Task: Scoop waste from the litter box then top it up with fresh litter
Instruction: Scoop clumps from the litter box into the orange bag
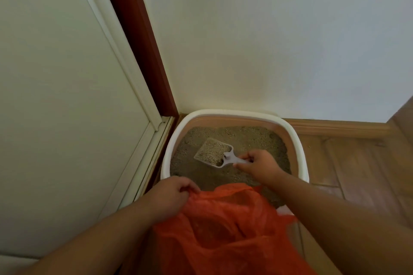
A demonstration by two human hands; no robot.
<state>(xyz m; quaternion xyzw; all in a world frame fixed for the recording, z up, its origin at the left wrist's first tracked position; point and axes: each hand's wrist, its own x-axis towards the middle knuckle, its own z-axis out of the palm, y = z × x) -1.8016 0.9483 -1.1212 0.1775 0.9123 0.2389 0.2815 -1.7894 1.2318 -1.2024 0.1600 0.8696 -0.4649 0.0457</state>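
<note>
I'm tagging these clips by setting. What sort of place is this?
Probably a corner of a home: a white-rimmed plastic litter box sits on wood-look flooring against a white painted wall, beside a pale door.

1. Left hand [171, 192]: knuckles up, fingers curled into a pinch, gripping the orange bag [223, 230] at its top edge.
2. Left forearm: bare, angled up from the lower left.
3. Right hand [260, 164]: extended further forward, fingers closed around the scoop [214, 153] handle.
4. Right forearm: bare, entering from the lower right.
</note>
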